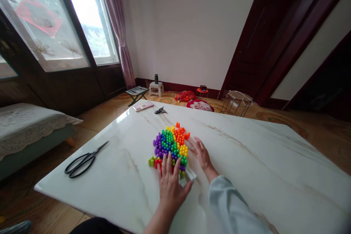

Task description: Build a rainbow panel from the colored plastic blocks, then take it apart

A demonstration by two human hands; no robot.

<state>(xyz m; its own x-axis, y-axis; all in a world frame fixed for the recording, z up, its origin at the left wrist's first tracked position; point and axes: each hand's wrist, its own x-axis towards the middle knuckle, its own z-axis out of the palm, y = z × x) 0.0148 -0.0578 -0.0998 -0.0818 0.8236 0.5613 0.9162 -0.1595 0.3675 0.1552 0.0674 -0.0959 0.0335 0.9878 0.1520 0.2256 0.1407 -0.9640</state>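
A cluster of small, round-topped plastic pieces stands near the middle of the table, grouped by colour: orange, yellow, green, blue, purple, red and olive. My left hand lies with spread fingers over the near end of the cluster, its fingertips on or just above the red and olive pieces, partly hiding them. To the right of the cluster, my right hand is open, fingers stretched forward and apart from the pieces. Beside my left thumb is a clear, whitish object, too blurred to name.
Black-handled scissors lie at the left of the white marble-patterned table. Toward the far edge are a phone and a bunch of keys. Stools, including a white one, stand on the floor beyond.
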